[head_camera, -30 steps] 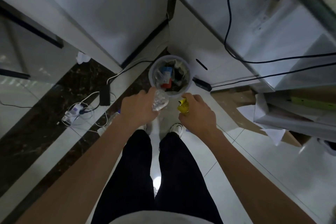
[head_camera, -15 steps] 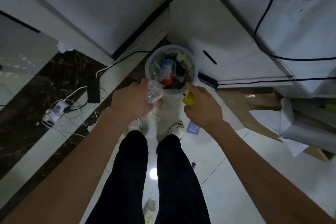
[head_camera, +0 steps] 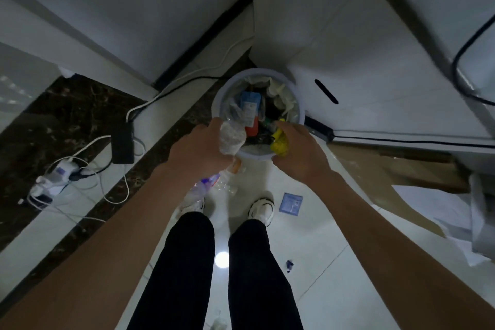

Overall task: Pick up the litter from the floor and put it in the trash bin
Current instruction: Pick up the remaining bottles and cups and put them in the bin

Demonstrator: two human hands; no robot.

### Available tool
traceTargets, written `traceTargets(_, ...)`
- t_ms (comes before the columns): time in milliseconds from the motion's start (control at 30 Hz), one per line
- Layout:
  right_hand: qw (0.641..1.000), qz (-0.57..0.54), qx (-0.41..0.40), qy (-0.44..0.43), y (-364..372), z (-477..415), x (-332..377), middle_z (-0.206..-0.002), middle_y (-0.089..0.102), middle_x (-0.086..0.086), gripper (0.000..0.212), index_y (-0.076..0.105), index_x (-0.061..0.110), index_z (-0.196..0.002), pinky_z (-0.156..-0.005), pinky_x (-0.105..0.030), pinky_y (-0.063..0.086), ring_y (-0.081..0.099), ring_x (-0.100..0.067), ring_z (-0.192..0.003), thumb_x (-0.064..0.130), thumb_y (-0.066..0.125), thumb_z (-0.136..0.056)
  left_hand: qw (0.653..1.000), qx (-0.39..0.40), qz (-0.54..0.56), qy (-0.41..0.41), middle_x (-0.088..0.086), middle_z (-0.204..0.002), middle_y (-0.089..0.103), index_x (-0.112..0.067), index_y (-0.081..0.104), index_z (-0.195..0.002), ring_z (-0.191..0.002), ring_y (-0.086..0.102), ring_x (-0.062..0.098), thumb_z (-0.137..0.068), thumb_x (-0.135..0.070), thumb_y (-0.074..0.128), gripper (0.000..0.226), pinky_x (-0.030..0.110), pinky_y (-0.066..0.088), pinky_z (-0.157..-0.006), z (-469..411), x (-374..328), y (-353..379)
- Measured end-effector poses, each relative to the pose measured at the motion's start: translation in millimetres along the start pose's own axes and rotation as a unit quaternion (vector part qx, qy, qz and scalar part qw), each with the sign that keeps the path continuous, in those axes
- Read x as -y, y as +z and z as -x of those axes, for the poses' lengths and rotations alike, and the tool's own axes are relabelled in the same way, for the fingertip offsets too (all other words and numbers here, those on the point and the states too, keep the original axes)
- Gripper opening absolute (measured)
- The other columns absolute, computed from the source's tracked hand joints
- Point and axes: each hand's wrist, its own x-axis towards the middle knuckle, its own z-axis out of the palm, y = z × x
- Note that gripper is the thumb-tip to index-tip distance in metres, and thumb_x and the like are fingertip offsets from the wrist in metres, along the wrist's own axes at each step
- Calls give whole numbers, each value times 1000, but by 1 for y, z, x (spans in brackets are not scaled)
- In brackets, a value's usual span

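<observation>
Because both loads must fall inside, we hold them over the near rim of the bin (head_camera: 257, 71): our left hand (head_camera: 203, 147) grips a crumpled clear bottle (head_camera: 231, 136) at seven o'clock, our right hand (head_camera: 300, 154) pinches a yellow wrapper (head_camera: 279, 142) at five o'clock.

One trash bin (head_camera: 257, 157); two hands: left hand (head_camera: 198, 153), right hand (head_camera: 300, 153); two clear bottles: held bottle (head_camera: 231, 138), floor bottle (head_camera: 203, 187); one yellow wrapper (head_camera: 278, 143); one blue packet (head_camera: 290, 203).
</observation>
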Motion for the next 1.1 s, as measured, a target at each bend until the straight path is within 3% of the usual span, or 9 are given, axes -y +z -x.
traceTargets(100, 1000, 13, 18, 0, 1, -18, 0, -151, 31, -6, 91, 28, 29, -152, -99, -44, 46, 39, -29, -133, 22, 75, -74, 999, -19, 36, 22, 0, -95, 59, -20, 47, -118, -80, 58, 16, -87, -34, 64, 38, 28, 40, -63, -13, -7, 1)
traceTargets(200, 1000, 13, 21, -9, 3, -32, 1, -157, 21, -7, 95, 22, 31, -153, -102, -45, 44, 32, -30, -140, 20, 74, -75, 995, -47, 83, 19, 1, -90, 60, -18, 51, -115, -81, 60, 19, -85, -10, 57, 32, 27, 46, -66, -27, -7, 6)
traceTargets(300, 1000, -14, -1, 15, 15, -35, -7, -161, 13, -4, 95, 16, 34, -154, -103, -47, 43, 28, -29, -143, 20, 71, -78, 978, -64, 192, -57, -7, -85, 57, -22, 55, -104, -77, 59, 12, -85, -17, 60, 20, 15, 39, -57, -39, 6, 23)
traceTargets(367, 998, -54, -20, 4, 32, -35, -17, -162, 15, -5, 93, 15, 32, -155, -103, -49, 44, 27, -30, -144, 18, 70, -81, 938, -57, 302, -160, -4, -98, 56, -23, 53, -112, -83, 57, 15, -90, -29, 60, 24, 22, 39, -63, -38, 28, 52)
traceTargets(467, 997, -59, -40, -19, 68, -49, -36, -163, 10, -8, 83, 16, 30, -155, -105, -48, 44, 16, -30, -149, 11, 63, -89, 870, 26, 410, -274, 1, -116, 55, -30, 49, -120, -92, 55, 17, -92, -40, 62, 33, 34, 47, -75, -22, 66, 130)
traceTargets(633, 997, -68, -32, 28, 103, -59, -52, -164, 7, -3, 76, 14, 26, -156, -104, -40, 43, 30, -30, -143, 20, 60, -95, 793, 89, 485, -358, 3, -120, 59, -26, 48, -133, -106, 61, 23, -92, -35, 64, 46, 47, 54, -88, 5, 91, 214)
traceTargets(700, 998, -50, -33, 12, 110, -51, -54, -164, 12, -2, 73, 20, 24, -155, -101, -36, 43, 39, -28, -136, 23, 61, -95, 805, 102, 473, -343, 1, -118, 61, -28, 50, -132, -109, 61, 23, -88, -35, 69, 48, 47, 54, -91, 10, 92, 222)
traceTargets(867, 998, -45, -50, 22, 122, -33, -68, -156, 31, -5, 62, 36, 18, -147, -93, -30, 41, 44, -27, -131, 24, 63, -92, 901, 82, 366, -219, 0, -121, 60, -30, 52, -131, -110, 59, 21, -84, -36, 72, 51, 42, 49, -100, -2, 100, 205)
traceTargets(1100, 994, -9, -106, 37, 118, -9, -97, -130, 48, 5, 33, 56, 20, -122, -78, -29, 48, 58, -18, -107, 17, 60, -90, 941, 53, 289, -168, -5, -115, 58, -26, 55, -130, -107, 56, 15, -80, -26, 77, 55, 29, 46, -93, -37, 119, 195)
